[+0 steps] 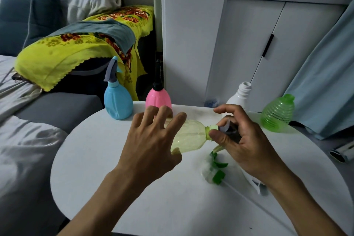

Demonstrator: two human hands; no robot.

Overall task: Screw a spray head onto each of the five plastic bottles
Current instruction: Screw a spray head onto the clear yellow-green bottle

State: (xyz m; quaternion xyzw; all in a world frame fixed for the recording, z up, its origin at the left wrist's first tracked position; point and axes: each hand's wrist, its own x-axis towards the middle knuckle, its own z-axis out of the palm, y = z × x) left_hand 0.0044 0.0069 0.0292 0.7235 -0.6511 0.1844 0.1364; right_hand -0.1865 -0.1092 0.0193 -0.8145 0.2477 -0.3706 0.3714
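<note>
The left hand (151, 140) holds the see-through yellow plastic bottle (188, 137) on its side, just above the round white worktop (115, 188). Its fingers (177, 120) are spread wide over the bottle's body. The right hand (243, 140) is curled tight on a dark grey spray head (229, 128) w/ a light green collar, sitting at the bottle's neck. At the back stand a blue bottle w/ grey spray head (117, 101) & a pink bottle w/ black nozzle (158, 96). The white bottle (239, 96) & ribbed green bottle (277, 114) have bare necks. A green spray head (215, 166) lies on the worktop near the right hand.
</note>
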